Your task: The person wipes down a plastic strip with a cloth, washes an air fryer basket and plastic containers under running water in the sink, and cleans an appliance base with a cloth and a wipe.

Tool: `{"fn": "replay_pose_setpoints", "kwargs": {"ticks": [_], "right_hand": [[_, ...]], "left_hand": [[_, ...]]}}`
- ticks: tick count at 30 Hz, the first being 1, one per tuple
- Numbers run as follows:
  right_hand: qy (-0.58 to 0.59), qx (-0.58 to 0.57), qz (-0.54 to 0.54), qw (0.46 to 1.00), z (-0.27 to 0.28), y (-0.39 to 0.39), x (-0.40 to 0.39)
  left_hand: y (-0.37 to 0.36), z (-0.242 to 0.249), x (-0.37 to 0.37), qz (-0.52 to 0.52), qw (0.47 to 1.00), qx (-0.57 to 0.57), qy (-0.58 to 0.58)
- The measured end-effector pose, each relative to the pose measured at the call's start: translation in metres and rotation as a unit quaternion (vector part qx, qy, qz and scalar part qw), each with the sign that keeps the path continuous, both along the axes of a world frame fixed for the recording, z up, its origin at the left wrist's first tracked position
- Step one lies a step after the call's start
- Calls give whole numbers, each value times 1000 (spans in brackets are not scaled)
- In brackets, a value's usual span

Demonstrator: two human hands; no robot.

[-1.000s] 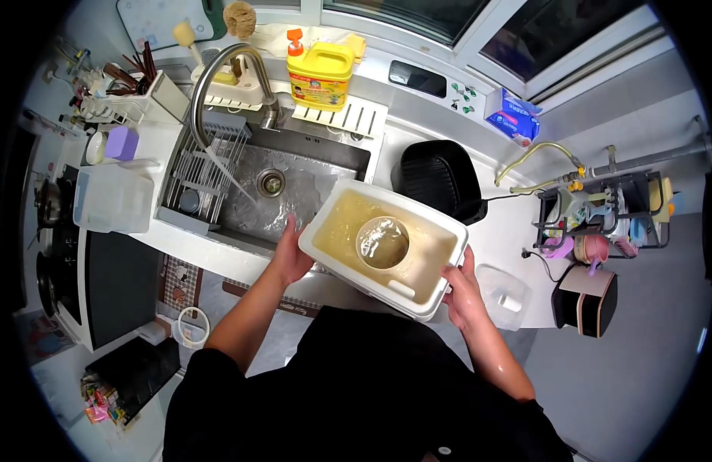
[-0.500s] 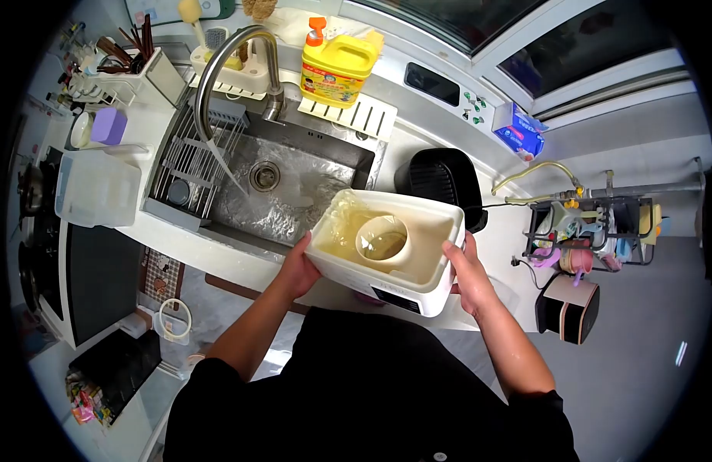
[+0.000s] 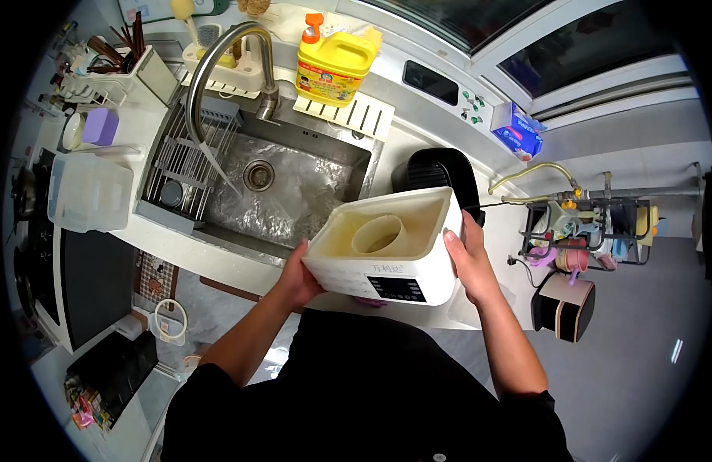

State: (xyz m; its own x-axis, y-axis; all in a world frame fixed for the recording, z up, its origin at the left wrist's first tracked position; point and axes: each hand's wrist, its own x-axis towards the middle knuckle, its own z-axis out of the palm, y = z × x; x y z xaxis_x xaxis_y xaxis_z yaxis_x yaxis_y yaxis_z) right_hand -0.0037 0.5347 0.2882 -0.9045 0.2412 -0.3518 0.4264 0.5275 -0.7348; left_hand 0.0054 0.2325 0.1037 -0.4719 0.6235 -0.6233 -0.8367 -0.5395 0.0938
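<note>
A white rectangular appliance tub point(image 3: 336, 269), with a dark button panel on its front and a round tube standing inside, is held between my two hands. My left hand point(image 3: 297, 279) grips its left end. My right hand point(image 3: 473, 262) clasps the right end, thumb near the upper rim and fingers mostly hidden. The tub tilts toward the sink point(image 3: 240, 217), its left corner by the basin's near right edge. Water runs from the curved faucet point(image 3: 196, 88) into the basin, and ripples spread near the tub's lower corner.
Behind the tub stands a black ribbed basket point(image 3: 440, 165). A yellow detergent jug point(image 3: 336, 65) sits behind the sink, and a phone point(image 3: 430, 82) lies on the ledge. A drying rack point(image 3: 190, 158) fills the sink's left side, with a clear plastic box point(image 3: 90, 192) beyond it.
The tub has tipped leftward and away from me, raising its right end and showing more of the front panel. Water pooled at its left end has mostly gone. Both hands keep their hold.
</note>
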Motion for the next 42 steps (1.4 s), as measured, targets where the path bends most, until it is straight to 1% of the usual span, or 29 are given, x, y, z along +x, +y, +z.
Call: {"fn": "replay_pose_setpoints", "kwargs": {"ticks": [5, 7, 11, 17, 19, 23, 32, 42], "right_hand": [[1, 6, 13, 1000, -2, 2, -3], [6, 3, 8, 1000, -4, 3, -4], [20, 15, 26, 999, 0, 5, -11], [25, -18, 41, 999, -3, 12, -27], [26, -48, 29, 998, -3, 11, -32], [16, -92, 16, 995, -10, 13, -46], [-16, -141, -4, 990, -13, 14, -62], [-59, -147, -33, 987, -2, 4, -78]], "left_hand": [[-1, 4, -1, -6, 1000, -2, -3], [-2, 3, -1, -23, 1000, -15, -14], [0, 11, 1, -31, 999, -1, -29], [4, 29, 4, -40, 998, 1, -57], [6, 37, 4, -38, 994, 7, -100], [9, 42, 7, -29, 993, 15, -111], [7, 46, 1, -27, 991, 15, -128], [5, 64, -9, -17, 986, 46, -158]]}}
